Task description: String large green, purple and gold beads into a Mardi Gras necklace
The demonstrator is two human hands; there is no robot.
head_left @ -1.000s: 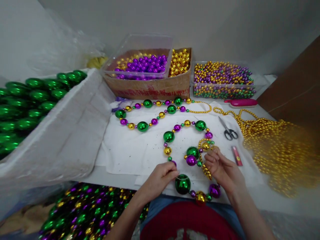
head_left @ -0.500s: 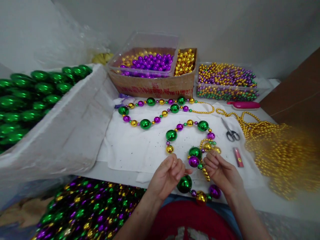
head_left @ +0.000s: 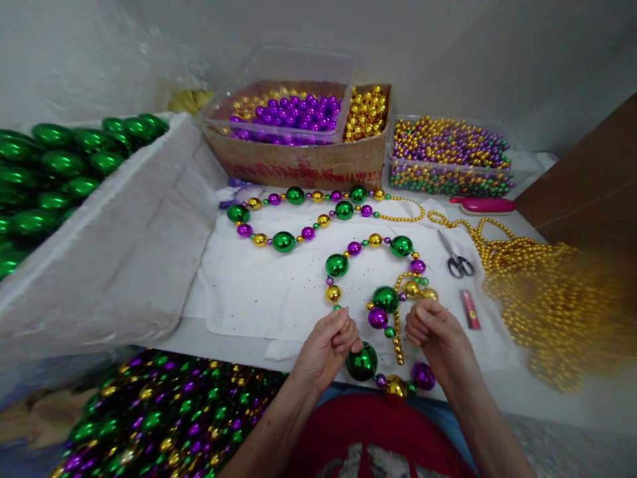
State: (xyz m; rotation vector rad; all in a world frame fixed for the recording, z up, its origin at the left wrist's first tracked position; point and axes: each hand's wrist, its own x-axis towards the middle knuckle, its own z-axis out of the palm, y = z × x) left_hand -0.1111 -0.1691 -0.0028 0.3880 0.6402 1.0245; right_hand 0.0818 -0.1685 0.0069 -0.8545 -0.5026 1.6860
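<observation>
A bead strand (head_left: 338,265) of green, purple and gold balls curls on the white cloth (head_left: 259,292) in front of me. My left hand (head_left: 326,345) is closed in a pinch at the strand's end, just below a small gold bead and beside a large green ball (head_left: 361,362). My right hand (head_left: 438,338) is closed too, fingers pinched near a green and purple ball cluster (head_left: 382,307) and a short gold bead chain (head_left: 398,345). What runs between the two pinches is too thin to make out.
A second bead strand (head_left: 298,216) lies further back. Scissors (head_left: 455,259) and a red lighter (head_left: 470,309) sit at right, beside a heap of gold chains (head_left: 547,292). Behind are a cardboard box (head_left: 298,166) and clear tubs of beads (head_left: 448,159). Green balls (head_left: 54,172) fill the left bin.
My left hand rose from the table edge and turned fingers up, pinched. My right hand closed its fingers and drew nearer. The view shifted slightly.
</observation>
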